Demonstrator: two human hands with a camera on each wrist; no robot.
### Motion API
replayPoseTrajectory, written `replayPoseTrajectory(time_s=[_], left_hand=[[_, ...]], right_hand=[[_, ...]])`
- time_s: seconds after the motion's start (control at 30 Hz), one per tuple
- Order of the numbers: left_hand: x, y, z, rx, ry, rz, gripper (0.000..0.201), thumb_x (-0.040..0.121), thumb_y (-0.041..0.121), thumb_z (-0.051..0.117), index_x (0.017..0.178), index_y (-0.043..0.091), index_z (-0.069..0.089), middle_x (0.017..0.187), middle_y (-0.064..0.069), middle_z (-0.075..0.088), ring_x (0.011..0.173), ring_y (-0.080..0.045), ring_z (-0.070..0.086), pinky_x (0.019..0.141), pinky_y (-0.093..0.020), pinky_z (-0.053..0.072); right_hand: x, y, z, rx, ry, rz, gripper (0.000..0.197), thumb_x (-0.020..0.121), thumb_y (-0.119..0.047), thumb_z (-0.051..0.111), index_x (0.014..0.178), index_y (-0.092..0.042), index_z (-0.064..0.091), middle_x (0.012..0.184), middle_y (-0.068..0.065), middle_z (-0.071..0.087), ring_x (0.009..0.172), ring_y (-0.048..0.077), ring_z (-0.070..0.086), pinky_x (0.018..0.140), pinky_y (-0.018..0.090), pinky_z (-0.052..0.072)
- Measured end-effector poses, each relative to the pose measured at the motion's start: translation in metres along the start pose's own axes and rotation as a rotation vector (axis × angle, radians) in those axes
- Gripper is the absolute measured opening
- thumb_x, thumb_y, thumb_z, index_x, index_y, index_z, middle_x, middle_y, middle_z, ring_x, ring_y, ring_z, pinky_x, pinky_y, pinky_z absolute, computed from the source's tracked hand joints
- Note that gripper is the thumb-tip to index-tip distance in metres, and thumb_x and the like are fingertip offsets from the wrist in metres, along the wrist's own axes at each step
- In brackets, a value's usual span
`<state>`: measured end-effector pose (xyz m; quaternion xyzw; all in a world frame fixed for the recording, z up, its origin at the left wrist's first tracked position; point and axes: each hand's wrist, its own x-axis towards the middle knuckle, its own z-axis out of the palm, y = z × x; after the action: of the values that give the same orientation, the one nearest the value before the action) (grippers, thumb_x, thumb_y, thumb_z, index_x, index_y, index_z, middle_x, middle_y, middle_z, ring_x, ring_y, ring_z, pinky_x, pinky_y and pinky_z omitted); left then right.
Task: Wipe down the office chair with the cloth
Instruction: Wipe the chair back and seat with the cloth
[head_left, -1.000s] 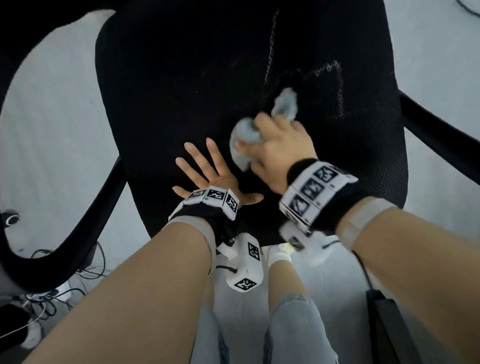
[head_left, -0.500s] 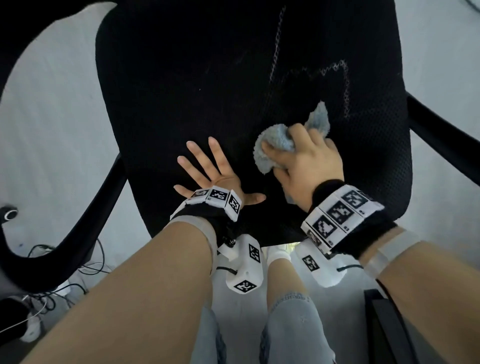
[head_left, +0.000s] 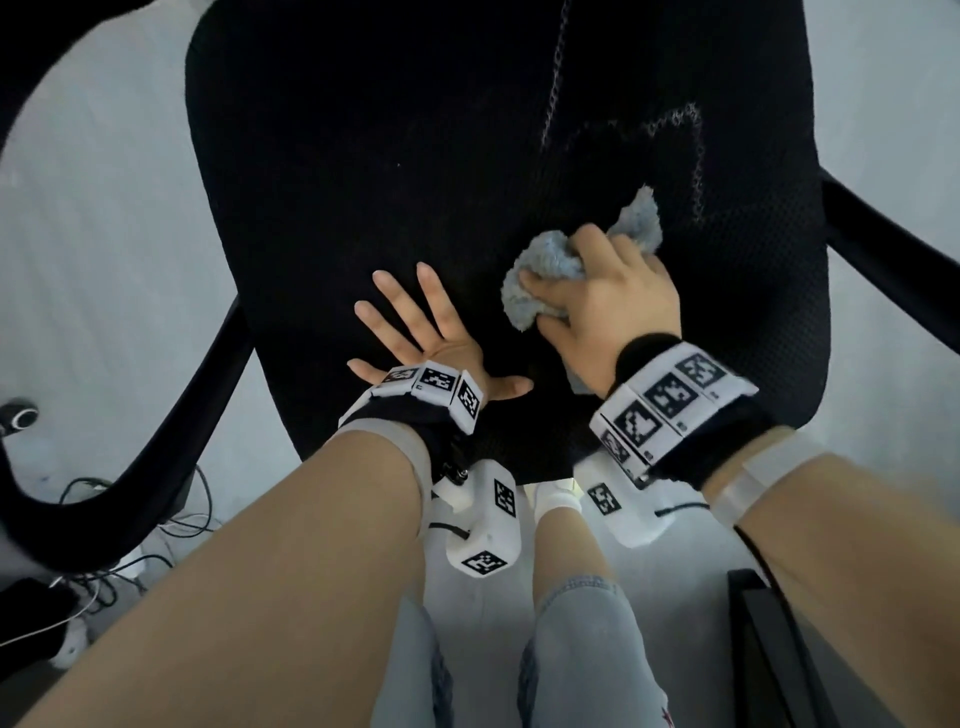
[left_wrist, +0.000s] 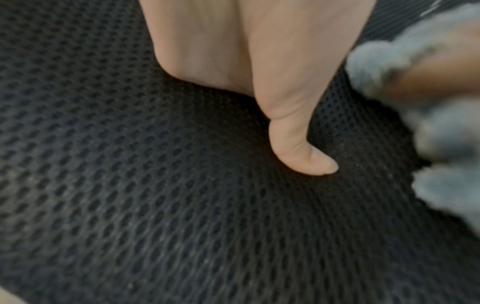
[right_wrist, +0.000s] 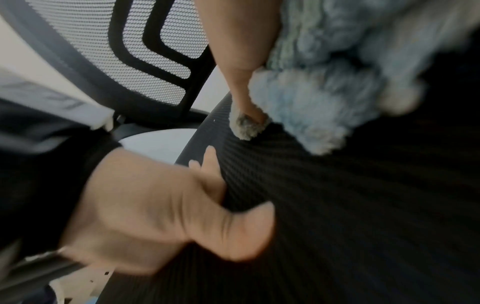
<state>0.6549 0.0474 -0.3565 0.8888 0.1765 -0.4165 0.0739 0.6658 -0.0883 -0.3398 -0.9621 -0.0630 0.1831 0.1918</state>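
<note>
The black mesh seat of the office chair (head_left: 415, 156) fills the head view below me. My left hand (head_left: 421, 332) lies flat on the seat near its front edge, fingers spread and straight, thumb (left_wrist: 303, 156) pressed onto the mesh (left_wrist: 182, 205). Just to its right, my right hand (head_left: 608, 312) grips a bunched pale blue fluffy cloth (head_left: 545, 270) and presses it onto the seat. The cloth (right_wrist: 324, 82) bulges out around the right thumb (right_wrist: 244, 72) in the right wrist view. It shows blurred at the edge of the left wrist view, cloth (left_wrist: 428, 92).
Black armrests curve at the left (head_left: 130, 467) and right (head_left: 893, 270) of the seat. The mesh backrest (right_wrist: 145, 53) rises behind. Cables (head_left: 104, 571) lie on the pale floor at lower left. My legs in light jeans (head_left: 571, 649) stand at the seat's front edge.
My right hand has slid the cloth to the right and towards the seat's front edge. The left hand has stayed flat in the same spot.
</note>
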Motion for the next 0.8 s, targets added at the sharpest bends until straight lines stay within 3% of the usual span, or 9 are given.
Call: replayPoseTrajectory(time_s=[0.07,0.2,0.3,0.37,0.43,0.53,0.63,0.7,0.8], left_hand=[[0.001,-0.001,0.008,-0.005,0.042,0.009,0.142,0.049,0.075,0.064,0.132,0.021,-0.039,0.149,-0.015,-0.035,0.137,-0.038,-0.03,0.103,-0.071,-0.003],[-0.002,0.008,0.013,-0.064,0.199,-0.077,0.107,0.055,0.087,0.004,0.134,0.026,-0.034,0.155,-0.009,-0.022,0.142,-0.035,-0.019,0.106,-0.072,0.001],[0.001,0.004,0.013,0.018,0.075,-0.012,0.137,0.053,0.077,0.059,0.132,0.022,-0.038,0.15,-0.013,-0.033,0.138,-0.038,-0.028,0.102,-0.073,-0.003],[0.003,-0.002,0.01,0.032,0.078,0.029,0.145,0.049,0.07,0.07,0.137,0.02,-0.033,0.149,-0.016,-0.034,0.137,-0.04,-0.029,0.102,-0.073,-0.001],[0.002,-0.005,0.011,0.015,0.088,0.025,0.144,0.049,0.07,0.07,0.138,0.019,-0.033,0.149,-0.016,-0.033,0.137,-0.04,-0.029,0.102,-0.073,0.0],[0.003,-0.001,0.023,0.022,0.184,-0.026,0.126,0.056,0.078,0.047,0.134,0.023,-0.035,0.153,-0.013,-0.024,0.141,-0.038,-0.021,0.102,-0.073,0.0],[-0.001,0.009,0.024,-0.078,0.337,-0.073,0.064,0.089,0.053,0.001,0.147,0.027,0.009,0.157,-0.009,0.014,0.144,-0.035,0.012,0.106,-0.07,0.016],[-0.001,0.011,0.019,-0.031,0.27,-0.107,0.077,0.081,0.065,0.012,0.147,0.028,0.0,0.158,-0.01,0.004,0.145,-0.035,0.004,0.107,-0.07,0.009],[0.008,-0.001,0.025,0.007,0.171,0.015,0.132,0.048,0.08,0.048,0.137,0.023,-0.031,0.153,-0.016,-0.023,0.14,-0.04,-0.02,0.103,-0.071,-0.003]], right_hand=[[0.026,-0.01,-0.004,-0.031,-0.007,0.027,0.035,0.079,-0.024,0.064,0.114,-0.023,0.062,0.122,0.015,0.05,0.108,0.038,0.048,0.086,0.048,0.041],[0.068,-0.018,-0.014,-0.069,-0.012,0.017,0.039,0.089,-0.03,0.051,0.128,-0.032,0.05,0.138,0.009,0.035,0.123,0.033,0.035,0.098,0.046,0.032],[0.039,-0.01,-0.008,-0.052,-0.026,-0.041,0.04,0.081,-0.025,0.063,0.12,-0.029,0.058,0.13,0.014,0.045,0.114,0.037,0.044,0.091,0.048,0.038],[0.01,-0.009,-0.001,-0.027,-0.04,-0.095,0.035,0.069,-0.021,0.072,0.104,-0.025,0.068,0.113,0.017,0.058,0.097,0.041,0.055,0.079,0.048,0.045],[0.007,-0.01,0.004,-0.022,-0.06,-0.101,0.029,0.067,-0.022,0.074,0.096,-0.024,0.071,0.108,0.017,0.06,0.092,0.04,0.056,0.076,0.047,0.046],[0.041,-0.028,0.004,-0.034,-0.045,-0.064,0.03,0.082,-0.026,0.062,0.112,-0.028,0.064,0.132,0.011,0.046,0.116,0.036,0.044,0.093,0.047,0.037],[0.071,-0.038,-0.003,-0.056,-0.02,-0.054,0.034,0.088,-0.029,0.053,0.122,-0.032,0.055,0.14,0.007,0.034,0.125,0.031,0.034,0.1,0.045,0.031],[0.065,-0.033,-0.003,-0.065,-0.034,-0.056,0.035,0.088,-0.027,0.052,0.123,-0.03,0.054,0.138,0.009,0.036,0.124,0.034,0.035,0.098,0.046,0.032],[0.024,-0.022,-0.001,-0.043,-0.07,-0.146,0.031,0.078,-0.023,0.06,0.109,-0.023,0.066,0.119,0.015,0.056,0.103,0.04,0.053,0.083,0.047,0.043]])
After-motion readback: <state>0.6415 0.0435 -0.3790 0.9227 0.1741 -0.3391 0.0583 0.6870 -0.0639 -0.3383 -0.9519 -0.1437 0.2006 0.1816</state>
